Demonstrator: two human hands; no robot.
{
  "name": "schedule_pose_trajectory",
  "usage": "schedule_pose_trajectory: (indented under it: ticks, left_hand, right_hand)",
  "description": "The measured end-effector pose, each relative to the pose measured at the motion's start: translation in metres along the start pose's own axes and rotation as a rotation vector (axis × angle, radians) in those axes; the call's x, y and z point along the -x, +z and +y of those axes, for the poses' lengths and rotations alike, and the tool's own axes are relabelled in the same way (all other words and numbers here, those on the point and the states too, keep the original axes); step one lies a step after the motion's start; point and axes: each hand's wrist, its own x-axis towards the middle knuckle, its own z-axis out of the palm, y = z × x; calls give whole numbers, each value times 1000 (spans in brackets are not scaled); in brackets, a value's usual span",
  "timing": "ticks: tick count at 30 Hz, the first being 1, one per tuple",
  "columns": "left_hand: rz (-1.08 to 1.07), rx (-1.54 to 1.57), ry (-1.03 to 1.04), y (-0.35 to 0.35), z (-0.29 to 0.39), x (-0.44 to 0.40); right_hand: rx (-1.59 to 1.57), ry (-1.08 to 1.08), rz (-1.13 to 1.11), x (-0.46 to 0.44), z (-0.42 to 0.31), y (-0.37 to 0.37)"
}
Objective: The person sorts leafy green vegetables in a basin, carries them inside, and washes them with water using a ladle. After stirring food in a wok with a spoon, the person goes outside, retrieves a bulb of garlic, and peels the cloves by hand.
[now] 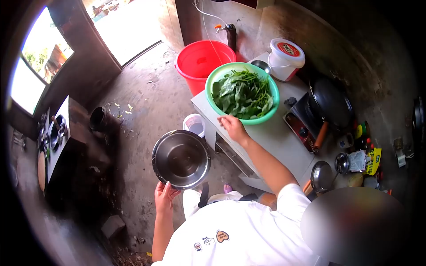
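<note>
My left hand [165, 195] grips the near rim of a round metal basin [179, 160], thumb over the edge. The basin is held above the floor, in front of my body, and looks empty inside. My right hand [234, 128] hovers by the near-left rim of a green plastic basin [276, 95], fingers loosely bent and apart with nothing visible in them. Leafy green vegetables [242, 93] fill that green basin, which rests on a light-coloured table [284, 153].
A red tub [199, 57] stands beyond the table under a tap [224, 28]. On the table are a lidded white bucket [286, 60], a small metal bowl [261, 66] and a wok [330, 104] on a cooker [299, 131]. A white pail [194, 125] sits on the floor.
</note>
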Motion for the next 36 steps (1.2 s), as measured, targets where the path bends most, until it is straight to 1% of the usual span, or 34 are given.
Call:
schedule_pose_trajectory:
  ticks: [2, 3, 5, 6, 8, 9, 10, 12, 13, 14, 16, 18, 20, 21, 22, 24, 25, 26, 28, 29, 32, 33, 35, 36]
  left_hand:
    - [-46, 8, -12, -7, 21, -46]
    - [-76, -23, -27, -11, 32, -72]
    - [-171, -63, -40, -17, 56, -122]
    - [-189, -75, -49, -20, 70, -151]
    - [-339, -157, -95, -17, 88, -208]
    - [-402, -229, -100, -12, 98, -232]
    - [-429, -236, -126, -4, 106, -256]
    - [-619, -278, -149, 18, 117, -299]
    - [-645, -287, -173, 33, 122, -314]
    - [-717, -345, -205, 52, 126, -327]
    - [-859, -460, -282, 83, 131, -346]
    - [-964, -476, -358, 94, 124, -370]
    - [-1003, -515, -402, 99, 118, -390]
    - [-996, -535, -428, 99, 118, -402]
    - [-982, -554, -458, 98, 120, -412]
    - [-900, -610, -473, 91, 128, -437]
    - [-844, -661, -477, 88, 135, -451]
    - [-828, -660, -471, 85, 142, -465]
    - [-647, -648, -463, 74, 157, -490]
    - [-599, -645, -425, 64, 160, -504]
    - [-408, -661, -410, 44, 173, -542]
    - [-403, -659, -414, 36, 175, -559]
    - [-338, -554, -448, 22, 180, -594]
    - [-340, -553, -459, 15, 183, -617]
  right_hand:
    - [-121, 91, 40, -55, 6, 14]
    - [-115, 90, 59, -72, 10, 21]
    - [-370, 331, -128, -95, -30, 35]
    - [-389, 405, -280, -102, -42, 42]
    - [-19, 477, -410, -109, -80, 62]
    - [1, 341, -320, -111, -68, 70]
    - [-34, 115, -148, -117, -39, 72]
    - [-123, 336, 16, -125, -63, 59]
    - [-92, 288, 128, -125, -62, 50]
    - [-58, 237, 237, -125, -62, 40]
    - [137, 148, 470, -122, -69, 22]
    - [185, 209, 656, -122, -74, 9]
    - [220, 178, 776, -130, -68, 1]
    - [191, 86, 829, -140, -59, 1]
    - [112, 138, 831, -151, -58, 3]
    - [-130, 141, 775, -182, -44, 7]
    - [-185, 254, 742, -200, -43, 8]
    - [-251, 286, 756, -223, -36, 11]
    - [-402, 297, 661, -268, -20, 16]
    - [-410, 308, 619, -288, -8, 18]
    - [-291, 364, 674, -341, 27, 27]
    - [-290, 369, 670, -357, 38, 29]
    - [-264, 479, 598, -388, 53, 35]
    - [-301, 418, 564, -403, 74, 39]
